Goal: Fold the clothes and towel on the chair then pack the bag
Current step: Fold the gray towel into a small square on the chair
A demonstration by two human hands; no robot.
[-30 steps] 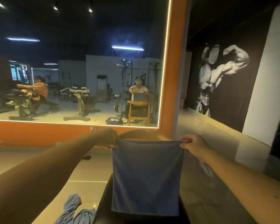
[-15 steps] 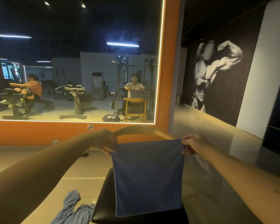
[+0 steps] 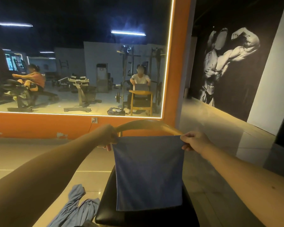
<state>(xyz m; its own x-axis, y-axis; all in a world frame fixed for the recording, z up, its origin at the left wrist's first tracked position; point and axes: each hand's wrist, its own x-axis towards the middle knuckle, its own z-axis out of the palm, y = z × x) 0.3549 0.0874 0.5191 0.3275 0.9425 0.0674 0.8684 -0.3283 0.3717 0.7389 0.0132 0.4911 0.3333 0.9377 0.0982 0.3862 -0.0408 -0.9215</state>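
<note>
The person holds a blue towel [image 3: 148, 172] up in front of the chair [image 3: 146, 125], stretched flat between both hands. The left hand [image 3: 107, 136] pinches the towel's upper left corner, its fingers curled around the cloth, just below the chair's curved wooden backrest. The right hand [image 3: 195, 142] pinches the upper right corner in the same way, beside the backrest's right end. The towel hangs straight down above the chair's black seat, its lower edge near the seat's front; whether it touches the seat cannot be told. A blue garment [image 3: 79, 208] lies crumpled on the floor just left of the chair. Behind the chair stands an orange wall [image 3: 39, 126] with a large lit mirror [image 3: 80, 63].
</note>
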